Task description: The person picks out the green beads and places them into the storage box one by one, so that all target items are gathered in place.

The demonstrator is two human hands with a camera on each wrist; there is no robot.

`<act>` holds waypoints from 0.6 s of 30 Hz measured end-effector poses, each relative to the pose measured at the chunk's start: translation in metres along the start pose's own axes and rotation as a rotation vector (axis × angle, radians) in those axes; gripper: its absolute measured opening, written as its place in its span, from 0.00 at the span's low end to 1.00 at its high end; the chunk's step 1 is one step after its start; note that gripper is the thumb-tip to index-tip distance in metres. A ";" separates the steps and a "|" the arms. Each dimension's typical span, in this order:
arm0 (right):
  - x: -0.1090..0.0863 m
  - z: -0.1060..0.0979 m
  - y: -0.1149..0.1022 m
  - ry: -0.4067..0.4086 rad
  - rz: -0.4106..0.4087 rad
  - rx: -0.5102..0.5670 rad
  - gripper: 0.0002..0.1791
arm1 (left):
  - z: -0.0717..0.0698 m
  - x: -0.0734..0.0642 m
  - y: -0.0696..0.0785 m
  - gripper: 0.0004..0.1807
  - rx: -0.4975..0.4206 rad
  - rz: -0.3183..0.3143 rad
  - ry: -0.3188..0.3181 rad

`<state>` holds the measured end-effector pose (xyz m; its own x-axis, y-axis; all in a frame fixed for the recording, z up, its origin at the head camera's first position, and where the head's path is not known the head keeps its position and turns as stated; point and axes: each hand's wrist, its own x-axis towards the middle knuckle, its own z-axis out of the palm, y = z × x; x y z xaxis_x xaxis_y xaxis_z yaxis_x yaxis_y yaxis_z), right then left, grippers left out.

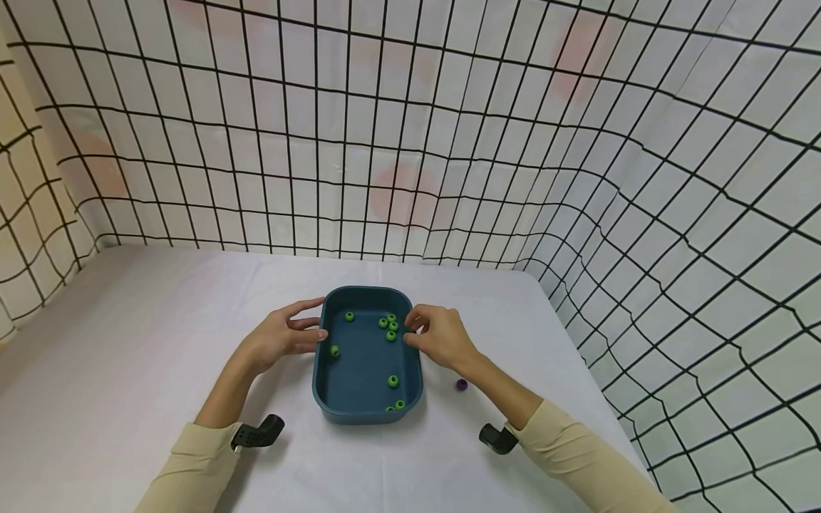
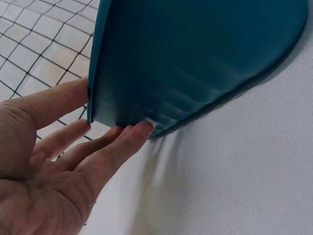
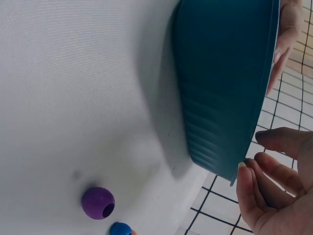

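A teal plastic bin (image 1: 362, 370) stands on the table with several green beads (image 1: 393, 382) scattered over its floor, a cluster of them by the right wall. My left hand (image 1: 279, 338) holds the bin's left side. Its thumb lies over the rim (image 2: 91, 93), while other fingers press the outer wall. At the right rim is my right hand (image 1: 442, 335), fingers loosely bent, with a gap between thumb and fingertips and nothing visible held. On the cloth near my right forearm lies a purple bead (image 1: 462, 385); the right wrist view also shows a blue bead (image 3: 120, 229).
White cloth (image 1: 378, 470) covers the table. Black netting (image 1: 385, 142) rises behind it and along both sides. A bit of something orange (image 3: 133, 233) peeks out beside the blue bead. Black devices (image 1: 259, 431) are strapped at both wrists.
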<state>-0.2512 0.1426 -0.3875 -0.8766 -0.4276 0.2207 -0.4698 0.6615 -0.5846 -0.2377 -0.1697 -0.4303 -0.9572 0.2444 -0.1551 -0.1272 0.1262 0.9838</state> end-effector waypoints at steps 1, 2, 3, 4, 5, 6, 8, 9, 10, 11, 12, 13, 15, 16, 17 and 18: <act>0.000 0.000 0.000 0.002 0.001 -0.001 0.09 | 0.000 0.000 0.000 0.44 0.000 -0.001 0.001; 0.000 0.000 0.000 0.002 0.002 -0.001 0.09 | 0.000 0.000 0.000 0.44 -0.001 -0.001 0.001; 0.000 0.000 0.000 0.004 0.004 -0.002 0.09 | 0.000 0.000 0.000 0.43 -0.002 -0.001 0.001; -0.001 0.000 0.000 0.006 0.006 -0.002 0.09 | 0.000 0.000 0.001 0.43 -0.002 -0.002 0.000; 0.000 0.000 0.000 0.009 0.007 -0.001 0.09 | 0.001 0.000 0.001 0.43 -0.004 -0.002 -0.001; 0.000 -0.001 0.000 0.012 0.008 0.000 0.09 | 0.001 0.000 0.001 0.43 -0.007 -0.002 -0.002; -0.001 -0.001 0.000 0.015 0.012 0.000 0.09 | 0.001 0.000 0.001 0.43 -0.012 -0.001 -0.005; -0.001 -0.002 0.000 0.017 0.015 0.000 0.08 | 0.000 0.000 0.001 0.43 -0.015 0.000 -0.006; -0.001 -0.003 0.000 0.020 0.020 0.002 0.08 | 0.000 0.000 0.001 0.43 -0.017 0.001 -0.008; -0.002 -0.004 0.000 0.023 0.025 0.002 0.08 | 0.000 0.000 0.001 0.43 -0.018 0.001 -0.008; -0.002 -0.005 0.000 0.024 0.031 0.001 0.08 | 0.000 0.000 0.001 0.43 -0.019 0.001 -0.009; -0.003 -0.006 0.000 0.026 0.036 -0.003 0.08 | 0.000 0.000 0.001 0.43 -0.018 0.001 -0.008; -0.004 -0.008 0.002 0.036 0.044 -0.010 0.08 | 0.000 0.000 0.001 0.43 -0.018 -0.001 -0.008; -0.004 -0.008 0.004 0.040 0.047 -0.016 0.08 | 0.000 0.000 0.001 0.43 -0.017 -0.002 -0.009; -0.005 -0.009 0.006 0.044 0.052 -0.023 0.08 | 0.000 0.000 0.001 0.43 -0.016 -0.003 -0.009; -0.005 -0.010 0.008 0.047 0.057 -0.030 0.08 | 0.000 0.000 0.001 0.43 -0.016 -0.003 -0.009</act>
<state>-0.2513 0.1560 -0.3859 -0.9055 -0.3600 0.2246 -0.4215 0.7022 -0.5739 -0.2379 -0.1693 -0.4294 -0.9543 0.2531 -0.1590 -0.1344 0.1120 0.9846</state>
